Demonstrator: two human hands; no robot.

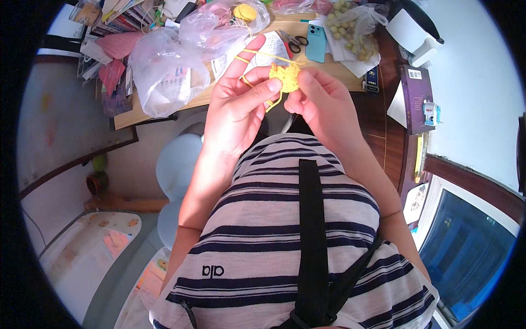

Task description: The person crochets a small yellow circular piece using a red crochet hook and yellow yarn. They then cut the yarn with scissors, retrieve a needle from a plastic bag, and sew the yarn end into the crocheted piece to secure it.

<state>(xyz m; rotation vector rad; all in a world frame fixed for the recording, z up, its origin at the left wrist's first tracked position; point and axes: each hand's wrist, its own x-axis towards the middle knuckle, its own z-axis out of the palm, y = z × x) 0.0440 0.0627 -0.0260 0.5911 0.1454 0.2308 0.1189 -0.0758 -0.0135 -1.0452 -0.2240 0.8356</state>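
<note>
A small piece of yellow crochet work is held up between my two hands, just in front of the table's near edge. My left hand pinches its left side with the thumb, while the index finger points up. Around that finger and down across the palm runs a strand of yellow yarn, with a loose end hanging below the piece. My right hand grips the right side between thumb and curled fingers. Whether a crochet hook is inside the right hand is hidden.
On the wooden table lie clear plastic bags, a yellow yarn ball, printed paper, black scissors, a light-blue phone and a bag of round greenish fruit. A white container and purple book are at right.
</note>
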